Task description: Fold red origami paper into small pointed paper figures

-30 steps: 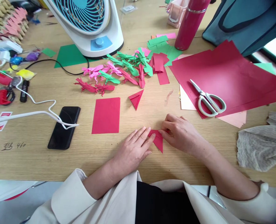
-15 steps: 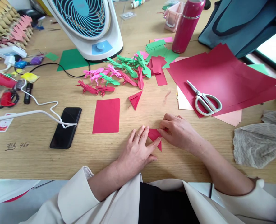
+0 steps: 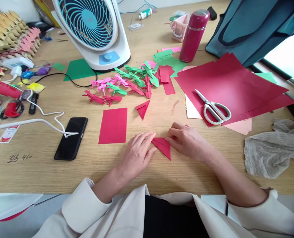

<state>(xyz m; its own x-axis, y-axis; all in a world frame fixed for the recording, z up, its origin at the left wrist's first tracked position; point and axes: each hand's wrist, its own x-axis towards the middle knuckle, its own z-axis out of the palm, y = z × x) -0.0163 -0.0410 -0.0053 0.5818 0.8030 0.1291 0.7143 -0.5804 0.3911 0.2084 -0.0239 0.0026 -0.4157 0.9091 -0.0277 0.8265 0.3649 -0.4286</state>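
A red paper triangle (image 3: 164,147), folded with a crease near its upper edge, lies flat on the table in front of me. My right hand (image 3: 183,138) pinches its upper right corner between thumb and curled fingers. At the left corner, the outstretched fingertips of my left hand (image 3: 137,152) touch the paper, the thumb held apart below. Another small folded red triangle (image 3: 143,109) lies just beyond my hands. To the left is a flat red paper rectangle (image 3: 113,126).
Several folded pink, green and red paper figures (image 3: 127,81) lie before a white fan (image 3: 107,49). White-handled scissors (image 3: 215,110) rest on large red sheets (image 3: 236,82) at right. A phone (image 3: 71,138) with a white cable lies left; a red bottle (image 3: 194,36) stands behind.
My left hand has slid left off the middle of the triangle, uncovering more of it. My right hand still pinches the corner. The whole view has shifted slightly.
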